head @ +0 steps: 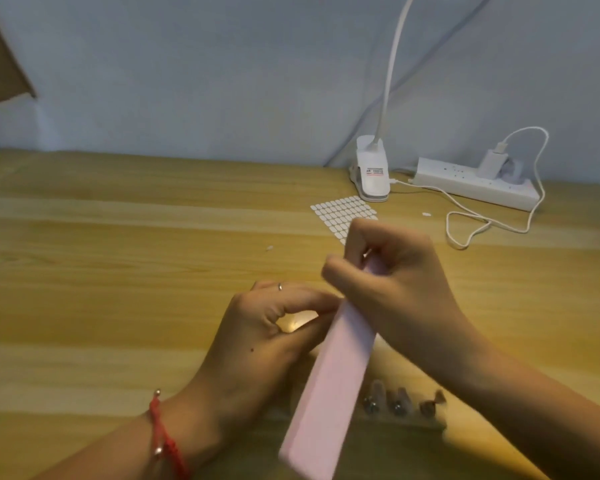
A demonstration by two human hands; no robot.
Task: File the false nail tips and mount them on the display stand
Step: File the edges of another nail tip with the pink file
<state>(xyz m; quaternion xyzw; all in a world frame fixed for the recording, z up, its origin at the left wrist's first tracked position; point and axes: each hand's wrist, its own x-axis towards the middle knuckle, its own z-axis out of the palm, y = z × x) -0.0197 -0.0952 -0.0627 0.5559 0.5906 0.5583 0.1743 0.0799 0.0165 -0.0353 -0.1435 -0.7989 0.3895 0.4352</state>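
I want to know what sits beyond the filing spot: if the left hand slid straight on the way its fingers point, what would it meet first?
The left hand points right, and its fingertips already sit against the pink nail file held by the right hand. So the file comes first, though blur hides the exact contact.

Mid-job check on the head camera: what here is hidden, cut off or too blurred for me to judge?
- Nail tip: hidden between the left hand's fingertips and the pink file; not visible at all.
- Right hand: motion-blurred, so its grip on the file is unclear.
- Display stand: blurred, partly behind the file and right forearm; mounted tips uncountable.
- Sticker sheet: near corner covered by the right hand.
- Lamp: head cut off by the top edge.
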